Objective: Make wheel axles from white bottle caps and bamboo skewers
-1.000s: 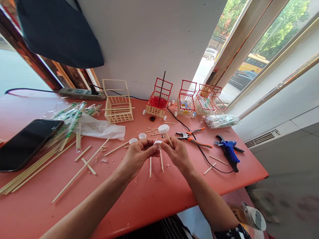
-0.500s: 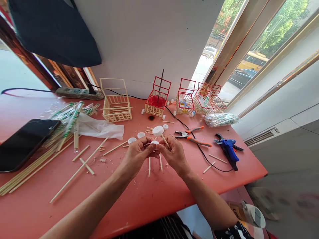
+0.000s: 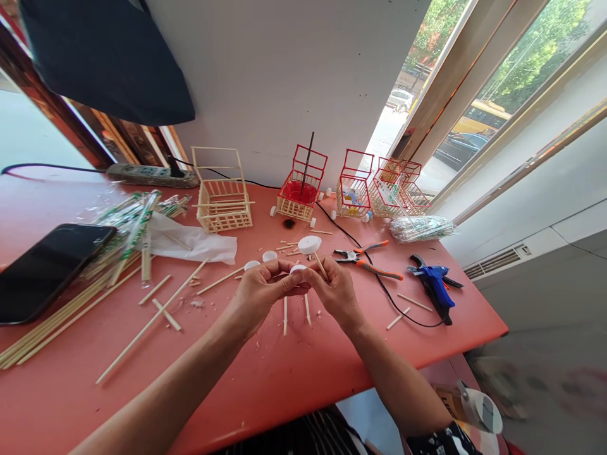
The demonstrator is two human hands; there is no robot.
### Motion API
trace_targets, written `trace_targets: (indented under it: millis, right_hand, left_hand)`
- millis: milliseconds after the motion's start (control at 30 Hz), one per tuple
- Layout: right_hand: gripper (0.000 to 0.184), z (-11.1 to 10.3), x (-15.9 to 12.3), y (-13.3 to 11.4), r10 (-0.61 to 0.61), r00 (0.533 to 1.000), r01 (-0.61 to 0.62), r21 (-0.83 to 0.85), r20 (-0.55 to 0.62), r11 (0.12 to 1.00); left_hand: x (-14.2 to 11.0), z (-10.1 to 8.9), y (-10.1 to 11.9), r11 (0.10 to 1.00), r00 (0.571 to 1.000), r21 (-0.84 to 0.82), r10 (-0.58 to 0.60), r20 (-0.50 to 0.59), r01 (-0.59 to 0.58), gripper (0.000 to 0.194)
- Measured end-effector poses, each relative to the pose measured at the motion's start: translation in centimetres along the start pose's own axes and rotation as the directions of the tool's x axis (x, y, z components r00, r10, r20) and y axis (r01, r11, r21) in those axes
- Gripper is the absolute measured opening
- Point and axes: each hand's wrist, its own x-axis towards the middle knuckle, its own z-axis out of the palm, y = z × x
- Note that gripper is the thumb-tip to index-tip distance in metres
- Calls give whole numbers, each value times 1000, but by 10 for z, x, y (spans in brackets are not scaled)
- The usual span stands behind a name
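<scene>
Fingers and thumb of my left hand (image 3: 260, 287) are closed on a small white bottle cap (image 3: 298, 269). My right hand (image 3: 336, 292) grips a thin wooden stick (image 3: 321, 266), and its fingertips meet the same cap from the right. On the stick's upper end sits a second white cap (image 3: 310, 244), flat like a wheel. Whether the lower cap is joined to the stick is hidden by my fingers. Two more white caps (image 3: 269, 256) lie behind my left hand. Short cut sticks (image 3: 285, 319) rest on the table just below both hands.
Stick-built carts (image 3: 222, 202) line the wall, one holding a red bowl (image 3: 296, 191). Pliers (image 3: 374, 265) and a blue glue gun (image 3: 440, 284) with a black cord lie right. Leftward are a phone (image 3: 52, 272), wrapped chopsticks (image 3: 133, 221), loose sticks and a power strip (image 3: 152, 177).
The stick with its cap has shifted slightly right and tilted more. Both hands stay together at the lower cap, a touch further right in view.
</scene>
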Motion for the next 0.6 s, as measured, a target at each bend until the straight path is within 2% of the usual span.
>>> trace_targets:
  millis: [300, 433, 600]
  right_hand:
    - [29, 5, -3, -1, 22, 1000, -22, -16, 18, 1000]
    - [29, 6, -4, 1, 17, 1000, -17, -32, -1, 999]
    - [27, 5, -4, 3, -10, 999, 8, -31, -51, 999]
  left_hand:
    - [0, 0, -3, 993, 995, 51, 103, 0, -103, 37]
    - [1, 0, -5, 995, 996, 33, 88, 22, -89, 37]
    - [2, 2, -5, 999, 999, -9, 53, -6, -53, 38]
